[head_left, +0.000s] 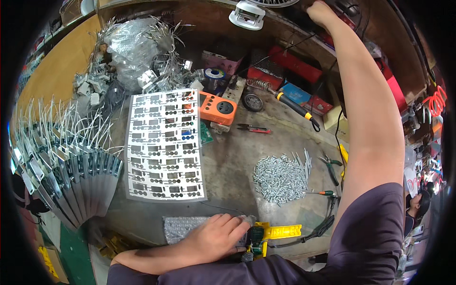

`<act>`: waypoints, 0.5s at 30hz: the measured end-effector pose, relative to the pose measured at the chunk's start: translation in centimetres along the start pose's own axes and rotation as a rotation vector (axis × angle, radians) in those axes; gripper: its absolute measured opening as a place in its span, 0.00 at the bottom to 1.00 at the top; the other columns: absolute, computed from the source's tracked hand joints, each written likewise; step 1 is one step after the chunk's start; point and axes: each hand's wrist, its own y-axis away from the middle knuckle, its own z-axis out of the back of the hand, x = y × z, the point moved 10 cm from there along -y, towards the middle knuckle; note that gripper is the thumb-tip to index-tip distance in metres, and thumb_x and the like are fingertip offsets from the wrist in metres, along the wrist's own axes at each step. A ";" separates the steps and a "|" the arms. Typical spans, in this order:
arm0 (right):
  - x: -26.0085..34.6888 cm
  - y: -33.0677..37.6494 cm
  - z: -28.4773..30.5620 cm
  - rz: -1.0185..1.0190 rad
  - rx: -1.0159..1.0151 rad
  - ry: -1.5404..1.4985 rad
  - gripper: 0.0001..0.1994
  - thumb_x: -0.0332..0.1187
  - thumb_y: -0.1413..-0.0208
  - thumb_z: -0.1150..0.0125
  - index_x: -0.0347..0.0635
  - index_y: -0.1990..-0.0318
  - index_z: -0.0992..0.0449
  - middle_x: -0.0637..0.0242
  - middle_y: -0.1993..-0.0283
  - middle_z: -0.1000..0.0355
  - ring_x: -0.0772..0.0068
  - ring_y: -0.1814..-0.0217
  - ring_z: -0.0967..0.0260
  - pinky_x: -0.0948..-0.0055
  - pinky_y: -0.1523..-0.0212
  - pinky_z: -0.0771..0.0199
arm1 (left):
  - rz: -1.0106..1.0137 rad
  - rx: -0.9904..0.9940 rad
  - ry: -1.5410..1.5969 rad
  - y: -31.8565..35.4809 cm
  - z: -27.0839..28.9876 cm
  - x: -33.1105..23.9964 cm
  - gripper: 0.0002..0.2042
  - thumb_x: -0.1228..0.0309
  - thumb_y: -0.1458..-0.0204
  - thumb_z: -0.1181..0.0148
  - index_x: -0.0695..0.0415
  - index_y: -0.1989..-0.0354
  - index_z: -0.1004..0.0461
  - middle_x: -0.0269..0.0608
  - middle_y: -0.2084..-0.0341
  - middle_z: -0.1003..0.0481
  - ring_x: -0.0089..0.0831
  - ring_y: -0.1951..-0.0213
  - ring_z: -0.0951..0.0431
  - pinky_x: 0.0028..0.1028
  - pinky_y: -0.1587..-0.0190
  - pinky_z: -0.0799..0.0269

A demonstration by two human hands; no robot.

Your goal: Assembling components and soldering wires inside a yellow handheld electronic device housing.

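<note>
My left hand (216,235) lies at the near edge of the bench, over a piece of bubble wrap (178,228). Its fingers and thumb close round the left side of an opened yellow plastic housing (283,232). Inside the housing a green circuit board (257,233) shows. A black cable (304,241) trails off to its right. My right arm stretches far across the bench, and my right hand (321,14) is at the top edge of the view, close to a round fan-like grille (275,2). Its fingertips are in shadow and partly cut off, so any grip is hidden.
A pile of screws (280,179) lies right of centre, near pliers (331,170) and a screwdriver (323,193). A soldering iron (297,105), orange meter (218,109) and red-handled tweezers (254,128) lie farther back. A cut-out label sheet (164,147) and fanned wired metal parts (71,175) fill the left.
</note>
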 end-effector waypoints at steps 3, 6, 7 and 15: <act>-5.2 2.7 5.0 -0.202 -0.367 0.217 0.11 0.28 0.49 0.45 0.37 0.58 0.25 0.46 0.57 0.25 0.49 0.53 0.27 0.62 0.54 0.29 | -0.034 -0.008 0.018 -0.3 -0.4 -0.7 0.34 0.65 0.64 0.31 0.63 0.46 0.37 0.46 0.58 0.31 0.41 0.56 0.29 0.34 0.54 0.33; 0.1 8.4 8.4 -0.293 -0.467 -0.359 0.11 0.30 0.53 0.37 0.37 0.61 0.25 0.46 0.56 0.25 0.51 0.51 0.27 0.63 0.50 0.30 | 0.003 0.002 -0.005 0.2 -0.4 -0.9 0.32 0.61 0.63 0.30 0.66 0.50 0.34 0.51 0.57 0.29 0.44 0.56 0.28 0.35 0.52 0.32; -2.2 9.9 9.8 -0.219 -0.555 -0.438 0.17 0.33 0.55 0.35 0.41 0.55 0.26 0.49 0.51 0.26 0.52 0.46 0.29 0.59 0.44 0.33 | -0.008 -0.002 0.000 -0.2 -0.7 -1.2 0.32 0.61 0.63 0.30 0.66 0.50 0.34 0.51 0.58 0.29 0.45 0.56 0.28 0.37 0.52 0.32; 0.5 34.6 14.6 -0.028 -0.444 -0.329 0.17 0.17 0.53 0.44 0.41 0.55 0.28 0.59 0.61 0.29 0.54 0.57 0.32 0.59 0.52 0.32 | 0.062 -0.120 -0.057 -1.1 -0.8 -0.7 0.33 0.64 0.71 0.24 0.64 0.54 0.33 0.51 0.65 0.30 0.49 0.61 0.30 0.39 0.59 0.32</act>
